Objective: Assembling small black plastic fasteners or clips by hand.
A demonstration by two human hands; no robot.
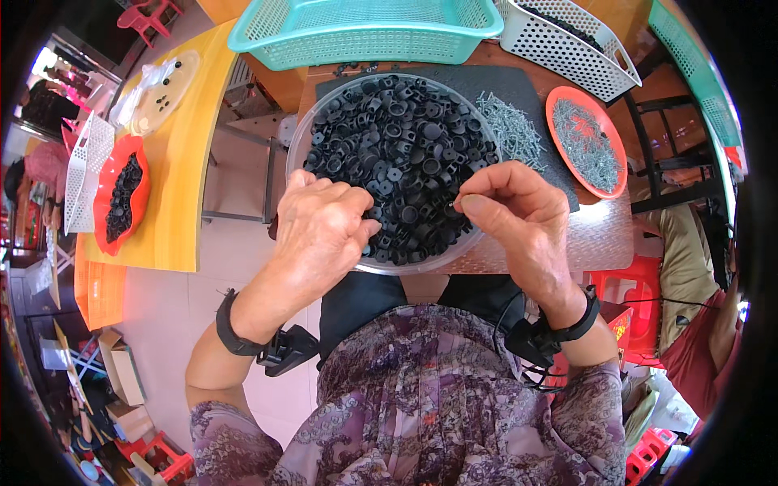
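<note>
A clear round basin [293, 154] heaped with small black plastic parts [389, 146] stands in front of me. Over its near left side my left hand [324, 219] is closed, thumb and fingers curled together; what lies inside the grip is hidden among the black parts. Above the near right side, my right hand [519, 215] pinches thumb against forefinger. A tiny pale tip shows between them, looking like the end of a screw [452, 204]. Loose silver screws [512, 130] lie in a pile on a dark mat [559, 174] just beyond the basin's right rim.
An orange-red plate [553, 101] of screws sits to the right. Behind the basin are a turquoise basket [365, 44] and a white perforated basket [559, 61]. On the yellow table [174, 211] at left, a red dish [104, 190] holds black parts. A red stool [640, 300] stands at right.
</note>
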